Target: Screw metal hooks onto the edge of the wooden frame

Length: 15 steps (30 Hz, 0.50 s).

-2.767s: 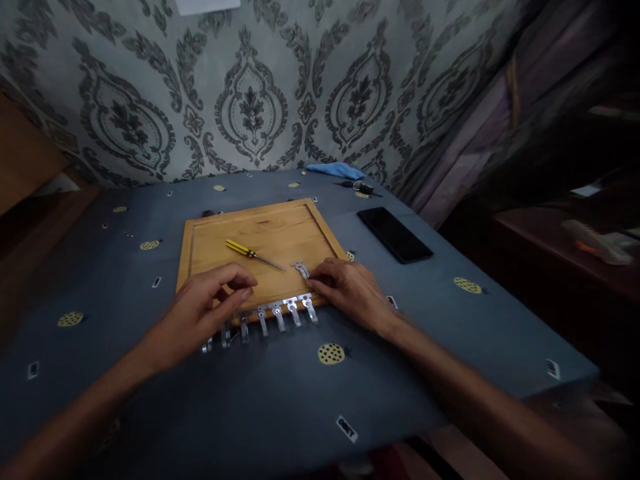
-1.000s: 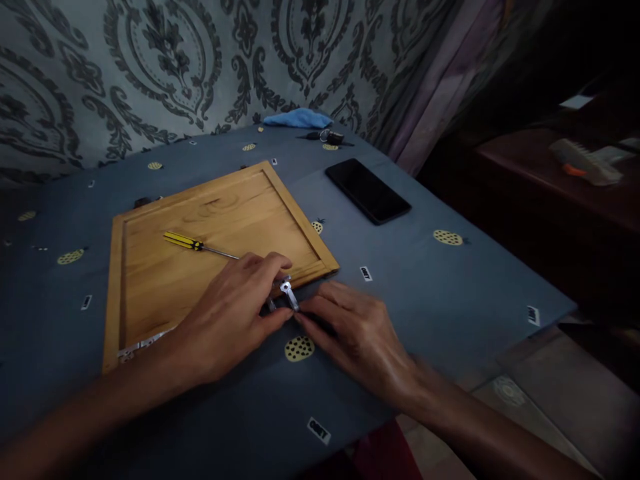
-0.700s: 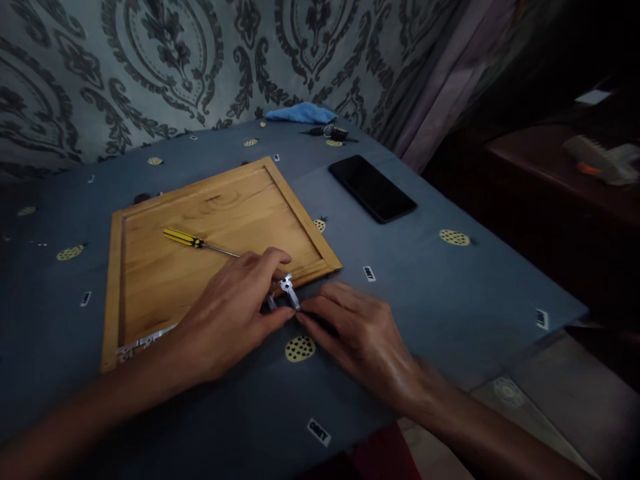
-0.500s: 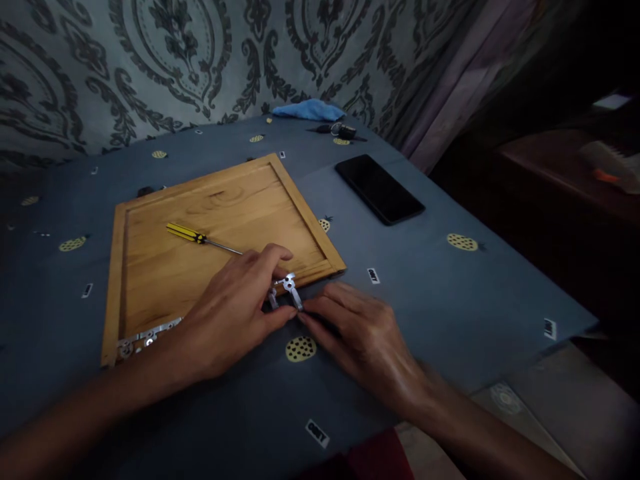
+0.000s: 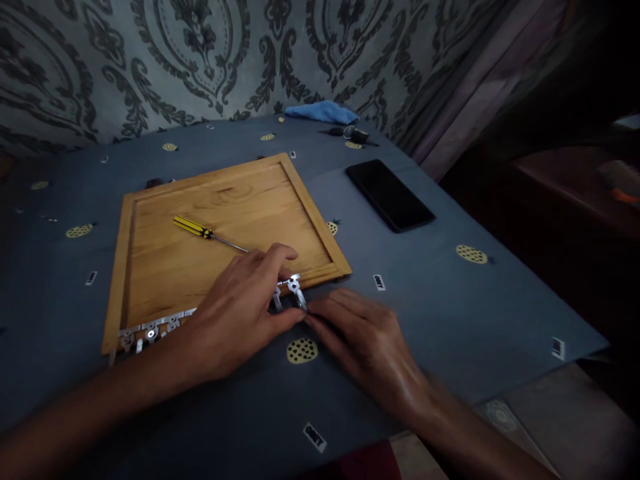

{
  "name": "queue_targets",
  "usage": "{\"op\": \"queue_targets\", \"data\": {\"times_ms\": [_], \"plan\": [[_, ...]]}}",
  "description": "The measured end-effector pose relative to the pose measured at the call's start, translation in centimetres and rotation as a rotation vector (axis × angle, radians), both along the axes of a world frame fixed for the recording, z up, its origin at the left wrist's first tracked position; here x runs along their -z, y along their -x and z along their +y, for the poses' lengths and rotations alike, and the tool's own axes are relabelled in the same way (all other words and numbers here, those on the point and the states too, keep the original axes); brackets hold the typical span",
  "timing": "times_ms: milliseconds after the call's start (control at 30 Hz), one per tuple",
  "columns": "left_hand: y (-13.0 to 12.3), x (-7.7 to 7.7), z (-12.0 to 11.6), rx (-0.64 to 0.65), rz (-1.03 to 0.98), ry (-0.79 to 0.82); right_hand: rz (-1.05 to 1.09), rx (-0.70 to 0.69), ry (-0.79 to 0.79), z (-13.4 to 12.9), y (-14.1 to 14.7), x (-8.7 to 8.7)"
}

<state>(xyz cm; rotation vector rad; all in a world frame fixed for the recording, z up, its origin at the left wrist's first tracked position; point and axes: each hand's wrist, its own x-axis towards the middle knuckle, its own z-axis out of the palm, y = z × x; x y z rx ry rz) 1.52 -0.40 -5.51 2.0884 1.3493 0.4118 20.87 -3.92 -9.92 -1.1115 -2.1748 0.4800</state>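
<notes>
Dim light; metal strip (image 5: 294,283) glints; upper right near black; edges blurred, stretched.

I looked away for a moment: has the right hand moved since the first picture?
Yes, toward the near side: the right hand was over the wooden panel and is now off its front edge, beside the nearest pineapple print.

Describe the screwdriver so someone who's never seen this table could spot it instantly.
On the blue-grey table lies a framed wooden panel. The screwdriver rests on it, its shaft running toward the left hand. Its yellow-and-black handle sets it apart from the silver metal strip.
</notes>
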Motion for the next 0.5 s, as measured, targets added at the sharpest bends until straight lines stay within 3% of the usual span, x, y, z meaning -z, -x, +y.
{"op": "queue_targets", "data": {"times_ms": [300, 500], "plan": [[-0.87, -0.57, -0.28, -0.056, 0.084, -0.028, 0.022, -0.014, 0.027, 0.03, -0.29, -0.14], [-0.82, -0.14, -0.58, -0.023, 0.091, -0.11, 0.054, -0.037, 0.007, 0.18, -0.47, 0.05]]}}
